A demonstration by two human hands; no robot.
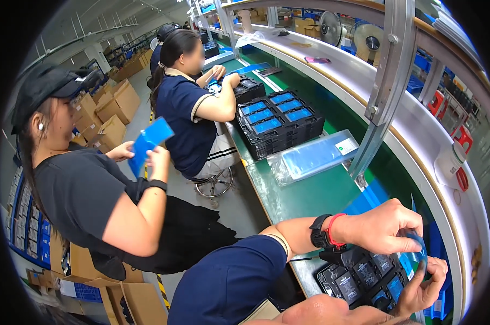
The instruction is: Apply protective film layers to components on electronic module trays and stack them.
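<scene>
My left hand [388, 225], with a black watch and a red cord at the wrist, pinches a blue film strip [418, 246] at the right of the view. Just below it, my right hand [426, 287] grips the other end of the same strip with thumb and fingers. The strip bends between the two hands. Under them lies a black tray [323, 279] holding several flat dark batteries [367, 273], some showing blue film on top. My left forearm and right hand hide part of this tray. Behind my left wrist is a larger blue film sheet [367, 199].
Farther along the green bench [304, 203] are a see-through bag of blue sheets [320, 154] and a stack of black trays [280, 122]. A metal post [388, 81] and white shelf [358, 92] border the right. One co-worker [93, 184] stands at left holding blue film; another [188, 103] sits working.
</scene>
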